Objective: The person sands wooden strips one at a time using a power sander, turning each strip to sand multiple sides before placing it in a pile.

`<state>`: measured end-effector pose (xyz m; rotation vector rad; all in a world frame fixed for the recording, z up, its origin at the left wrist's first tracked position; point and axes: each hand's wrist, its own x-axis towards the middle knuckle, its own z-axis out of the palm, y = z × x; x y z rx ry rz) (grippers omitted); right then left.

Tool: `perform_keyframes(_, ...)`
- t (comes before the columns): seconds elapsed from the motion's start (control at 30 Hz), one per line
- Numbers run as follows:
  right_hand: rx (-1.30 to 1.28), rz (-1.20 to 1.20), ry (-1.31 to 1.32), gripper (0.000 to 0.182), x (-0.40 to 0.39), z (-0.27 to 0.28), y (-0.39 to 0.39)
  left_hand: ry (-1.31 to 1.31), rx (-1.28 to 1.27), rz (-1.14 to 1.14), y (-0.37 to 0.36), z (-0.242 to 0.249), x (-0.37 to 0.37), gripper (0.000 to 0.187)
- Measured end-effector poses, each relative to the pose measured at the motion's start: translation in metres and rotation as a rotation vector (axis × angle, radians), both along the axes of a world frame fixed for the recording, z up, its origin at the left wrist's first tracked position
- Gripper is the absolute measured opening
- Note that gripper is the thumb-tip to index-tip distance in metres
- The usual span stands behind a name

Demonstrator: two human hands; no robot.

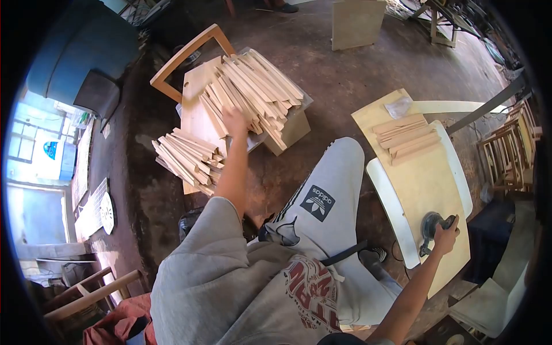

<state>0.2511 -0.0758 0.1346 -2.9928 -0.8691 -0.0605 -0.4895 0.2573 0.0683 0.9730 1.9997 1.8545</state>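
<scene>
My left hand (234, 122) reaches out to the near edge of a large pile of wooden strips (253, 86); its fingers are blurred against the wood. The pile lies on a wooden board (198, 80). A smaller bundle of strips (187, 158) sits nearer me, left of my forearm. My right hand (445, 236) is closed around a dark sander (430, 225), which rests on a long pale board (422, 190). At the far end of that board lie several wooden strips (405, 138) side by side, with a clear plastic bag (398, 107) beyond them.
The long board lies over white curved panels (394, 210). A wooden frame (190, 54) stands behind the large pile. A blue tank (80, 46) and a dark chair (99, 95) are at the left. Chair frames (509, 146) stack at the right. A panel (357, 24) stands on the floor ahead.
</scene>
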Motion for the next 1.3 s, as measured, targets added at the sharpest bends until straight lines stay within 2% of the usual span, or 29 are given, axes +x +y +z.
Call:
perform_keyframes(0.1,0.012,0.001,-0.003,0.088,0.001,-0.002,-0.002,0.078,-0.694,0.106,-0.033,0.042,-0.025,0.065)
perform_keyframes(0.2,0.023,0.018,-0.004,0.089,-0.004,-0.002,-0.004,0.255,-0.796,0.225,-0.037,0.027,-0.020,0.070)
perform_keyframes(0.27,0.037,0.008,-0.012,0.091,-0.001,-0.006,-0.007,0.489,-0.568,0.191,-0.028,0.020,0.010,0.064)
perform_keyframes(0.33,0.023,-0.011,0.012,0.093,-0.009,0.003,-0.004,0.688,-0.252,0.048,-0.025,0.041,0.073,0.058)
perform_keyframes(0.4,0.038,-0.025,0.006,0.093,-0.015,0.008,-0.002,0.387,0.044,-0.475,-0.019,0.084,0.162,0.045)
perform_keyframes(0.47,0.051,-0.029,0.008,0.091,-0.019,0.012,0.000,0.215,0.046,-0.885,-0.027,0.115,0.271,0.035)
perform_keyframes(0.53,0.068,-0.031,0.008,0.090,-0.020,0.011,0.000,0.328,-0.172,-1.210,-0.037,0.129,0.362,0.035)
perform_keyframes(0.6,0.078,-0.023,0.006,0.087,-0.023,0.012,-0.002,0.651,-0.308,-1.387,-0.033,0.089,0.437,0.039)
perform_keyframes(0.67,0.092,-0.010,0.014,0.087,-0.031,0.020,-0.003,0.915,-0.560,-1.436,-0.036,0.037,0.489,0.042)
perform_keyframes(0.77,0.097,-0.021,0.032,0.086,-0.041,0.030,-0.008,1.008,-0.397,-1.248,-0.062,-0.020,0.518,0.038)
perform_keyframes(0.87,0.086,-0.018,0.039,0.085,-0.045,0.034,-0.013,1.087,-0.405,-1.183,-0.072,-0.020,0.525,0.041)
perform_keyframes(1.0,0.107,-0.033,0.039,0.085,-0.040,0.032,-0.016,1.066,-0.478,-1.238,-0.066,-0.018,0.528,0.046)
perform_keyframes(1.1,0.099,-0.063,0.073,0.086,-0.036,0.035,-0.017,1.067,-0.485,-1.183,-0.069,-0.022,0.538,0.047)
perform_keyframes(1.2,0.103,-0.061,0.040,0.087,-0.034,0.031,-0.018,0.900,-0.474,-1.171,-0.073,-0.024,0.540,0.047)
perform_keyframes(1.3,0.094,-0.065,0.063,0.087,-0.036,0.033,-0.018,0.932,-0.593,-1.203,-0.067,-0.018,0.543,0.046)
